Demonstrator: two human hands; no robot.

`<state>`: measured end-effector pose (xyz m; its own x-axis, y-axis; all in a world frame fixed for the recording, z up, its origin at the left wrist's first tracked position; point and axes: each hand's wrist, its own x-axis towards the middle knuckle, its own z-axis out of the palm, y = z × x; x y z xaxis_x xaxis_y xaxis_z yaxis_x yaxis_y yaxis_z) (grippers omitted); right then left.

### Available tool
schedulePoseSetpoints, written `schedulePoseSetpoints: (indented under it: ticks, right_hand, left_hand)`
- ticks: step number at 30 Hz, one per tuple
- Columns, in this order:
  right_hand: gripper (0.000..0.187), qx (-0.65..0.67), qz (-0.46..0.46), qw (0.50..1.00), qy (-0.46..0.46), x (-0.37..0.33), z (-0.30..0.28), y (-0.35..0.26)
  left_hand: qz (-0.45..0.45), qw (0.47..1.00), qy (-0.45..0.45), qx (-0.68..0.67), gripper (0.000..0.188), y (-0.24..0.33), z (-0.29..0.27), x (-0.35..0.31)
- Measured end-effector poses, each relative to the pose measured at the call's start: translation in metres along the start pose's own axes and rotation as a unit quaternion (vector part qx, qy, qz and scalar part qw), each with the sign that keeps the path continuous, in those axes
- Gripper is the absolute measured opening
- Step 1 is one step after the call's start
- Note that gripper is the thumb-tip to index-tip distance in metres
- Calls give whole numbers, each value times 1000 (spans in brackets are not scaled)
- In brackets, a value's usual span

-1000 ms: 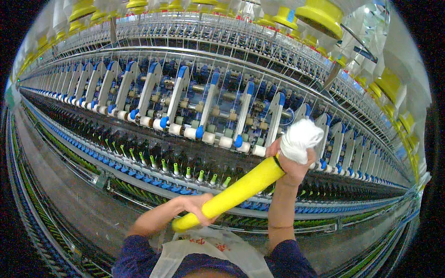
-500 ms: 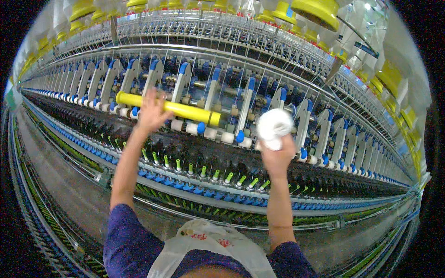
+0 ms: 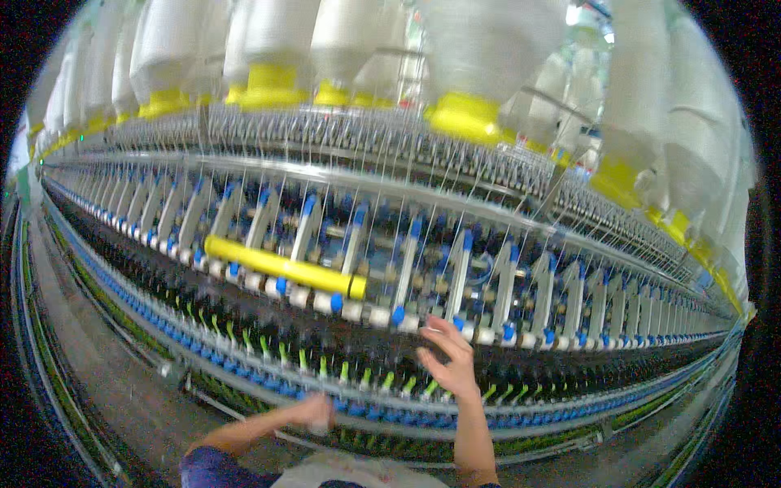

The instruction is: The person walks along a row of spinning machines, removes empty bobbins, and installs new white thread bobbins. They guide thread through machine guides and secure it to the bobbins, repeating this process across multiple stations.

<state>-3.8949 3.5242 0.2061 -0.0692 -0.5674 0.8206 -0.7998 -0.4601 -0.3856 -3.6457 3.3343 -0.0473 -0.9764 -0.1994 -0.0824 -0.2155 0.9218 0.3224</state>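
A yellow tube (image 3: 285, 267) with a dark band near its right end lies across the grey arms above the row of white rollers (image 3: 374, 315). My right hand (image 3: 452, 361) is raised just below these rollers, right of the tube. Its fingers are apart and curved, and I see nothing in them. Low in front of my body, my left hand (image 3: 316, 412) is smeared by motion near the lower blue-and-grey rail. Its fingers cannot be made out, nor whether they hold anything. Neither hand touches the yellow tube.
A long spinning frame runs across the view. Large white roving bobbins (image 3: 496, 49) with yellow bases hang above, strands running down from them. Green spindle tips (image 3: 324, 366) stand in a row below the rollers. Grey floor (image 3: 122, 358) shows at lower left.
My left hand has left the yellow tube and dropped toward my body. My right hand is lower, and the white wad it held is out of sight. The view has tilted up.
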Motion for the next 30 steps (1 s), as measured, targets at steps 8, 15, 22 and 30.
schedulePoseSetpoints:
  ticks: [8, 15, 22, 30]
  right_hand:
    - [60, 267, -102, 905, 315, 135, 6, -34]
    - [65, 291, -132, 862, 394, 294, -7, -122]
    - [71, 144, 40, 968, 202, 237, 13, -72]
    - [86, 34, 143, 956, 254, 26, 63, -5]
  left_hand:
    - [-8, 985, -60, -159, 32, 26, 50, 21]
    - [39, 994, -95, 22, 23, 104, -59, -14]
    - [239, 840, 485, -56, 27, 205, -218, -31]
    - [213, 571, 778, 153, 30, 264, -327, 16]
